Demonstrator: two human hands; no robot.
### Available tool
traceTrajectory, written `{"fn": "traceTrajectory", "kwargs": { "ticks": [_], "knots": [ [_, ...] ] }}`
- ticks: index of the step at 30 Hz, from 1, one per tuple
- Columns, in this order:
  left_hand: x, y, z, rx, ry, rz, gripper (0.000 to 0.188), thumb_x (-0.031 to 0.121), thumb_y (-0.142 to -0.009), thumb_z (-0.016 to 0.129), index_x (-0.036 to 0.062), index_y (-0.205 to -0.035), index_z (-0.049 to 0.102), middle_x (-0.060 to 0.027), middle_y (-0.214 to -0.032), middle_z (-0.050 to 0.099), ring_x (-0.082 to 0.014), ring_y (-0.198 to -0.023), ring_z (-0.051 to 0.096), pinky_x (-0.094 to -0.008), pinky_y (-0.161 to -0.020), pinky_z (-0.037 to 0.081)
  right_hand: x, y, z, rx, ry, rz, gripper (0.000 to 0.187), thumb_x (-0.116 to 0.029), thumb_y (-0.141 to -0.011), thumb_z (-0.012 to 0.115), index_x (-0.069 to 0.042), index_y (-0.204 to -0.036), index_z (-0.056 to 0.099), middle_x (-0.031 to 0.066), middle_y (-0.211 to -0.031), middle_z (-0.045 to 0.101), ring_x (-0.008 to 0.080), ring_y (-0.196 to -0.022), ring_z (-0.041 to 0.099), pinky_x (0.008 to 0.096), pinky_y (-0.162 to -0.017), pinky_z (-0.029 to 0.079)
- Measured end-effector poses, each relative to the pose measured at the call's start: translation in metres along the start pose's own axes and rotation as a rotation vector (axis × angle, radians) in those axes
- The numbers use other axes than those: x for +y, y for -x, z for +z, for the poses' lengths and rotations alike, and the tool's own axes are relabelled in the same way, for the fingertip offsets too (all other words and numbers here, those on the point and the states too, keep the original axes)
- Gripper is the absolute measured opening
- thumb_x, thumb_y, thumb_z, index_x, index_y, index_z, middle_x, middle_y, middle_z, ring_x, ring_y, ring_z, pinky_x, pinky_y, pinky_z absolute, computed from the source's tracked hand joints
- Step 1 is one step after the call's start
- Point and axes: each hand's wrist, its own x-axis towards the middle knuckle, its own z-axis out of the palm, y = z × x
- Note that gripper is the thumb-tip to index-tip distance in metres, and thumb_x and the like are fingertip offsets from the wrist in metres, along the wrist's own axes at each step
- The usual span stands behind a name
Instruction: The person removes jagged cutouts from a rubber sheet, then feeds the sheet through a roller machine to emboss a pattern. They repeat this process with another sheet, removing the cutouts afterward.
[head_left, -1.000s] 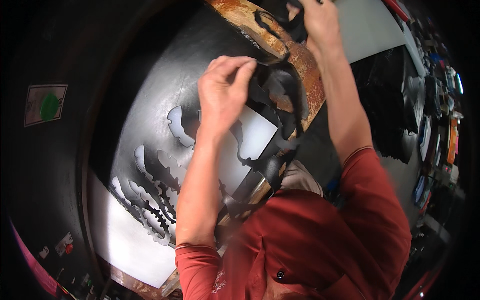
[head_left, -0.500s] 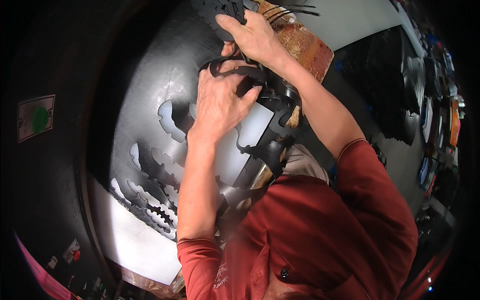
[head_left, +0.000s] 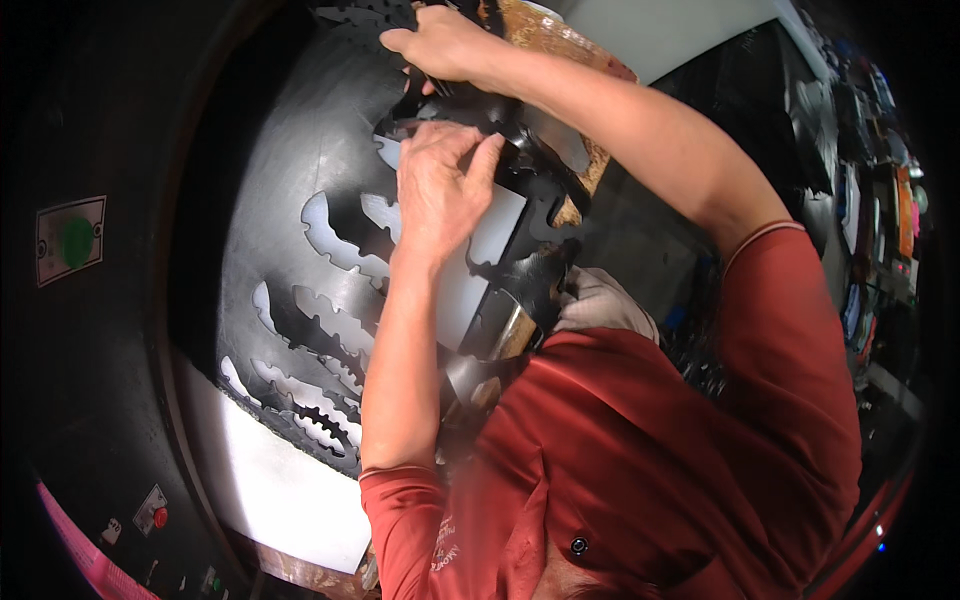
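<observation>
A large black sheet (head_left: 275, 215), smooth like leather or rubber, is full of notched, curved cut-outs that show a white board (head_left: 275, 480) below. My left hand (head_left: 440, 185) is over the sheet's cut-up part, its fingers curled onto black sheet scrap, fingertips partly hidden. Farther off, my right hand (head_left: 445, 45) is closed at a bunch of notched black cut pieces (head_left: 350, 17), thumb sticking out to the left. Its lower fingers are partly hidden among the dark pieces. Torn black scrap (head_left: 535, 270) hangs at the near right edge of the board.
A worn brown wooden block (head_left: 590, 65) lies beyond my right forearm. Black sheets (head_left: 750, 110) are stacked at the right on a pale surface. A dark machine panel with a green button (head_left: 77, 243) and a red button (head_left: 160, 517) stands at the left.
My right hand has moved left and farther away with the black cut pieces. My left hand has shifted slightly, and the strip looped over its fingers no longer shows there.
</observation>
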Motion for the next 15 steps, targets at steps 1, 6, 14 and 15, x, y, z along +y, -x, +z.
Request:
{"fn": "traceTrajectory", "kwargs": {
  "ticks": [1,6,14,15],
  "knots": [
    [-0.003,0.001,0.0,-0.002,-0.004,0.019,0.019,0.019,-0.089,0.081,-0.0001,-0.089,0.078,-0.0138,-0.093,0.076,-0.0321,-0.099,0.068,-0.0425,-0.093,0.047,-0.006,-0.003,0.003,0.023,-0.005,0.037,0.044,-0.027,-0.094,0.06,0.015,-0.085,0.07,0.0207,-0.08,0.076,0.025,-0.059,0.072,0.038,-0.064,0.06],
    [-0.008,0.002,0.003,-0.07,-0.116,0.092,0.02,0.02,-0.089,0.081,0.0002,-0.091,0.078,-0.0153,-0.098,0.077,-0.0324,-0.105,0.067,-0.0425,-0.098,0.044,-0.003,0.006,0.012,0.191,-0.085,0.179,0.041,-0.028,-0.091,0.058,0.008,-0.079,0.074,0.0185,-0.072,0.076,0.0282,-0.061,0.072,0.0413,-0.072,0.06],
    [-0.009,-0.001,0.001,0.074,0.427,-0.373,0.026,0.022,-0.099,0.076,-0.0019,-0.092,0.069,-0.0028,-0.081,0.065,-0.0091,-0.072,0.056,-0.0299,-0.066,0.046,0.039,0.027,0.018,0.464,-0.367,-0.259,0.048,-0.046,-0.098,0.068,0.002,-0.101,0.069,0.0171,-0.076,0.075,0.03,-0.064,0.075,0.04,-0.072,0.061],
    [-0.011,0.0,0.001,0.083,0.574,-0.35,0.019,0.018,-0.104,0.071,0.0005,-0.096,0.069,0.004,-0.084,0.063,-0.0037,-0.073,0.052,-0.0256,-0.063,0.042,0.038,0.026,0.02,0.555,-0.411,-0.501,0.033,-0.026,-0.106,0.064,0.001,-0.125,0.071,0.0129,-0.107,0.078,0.0237,-0.095,0.075,0.0366,-0.086,0.059]
  ]
}}
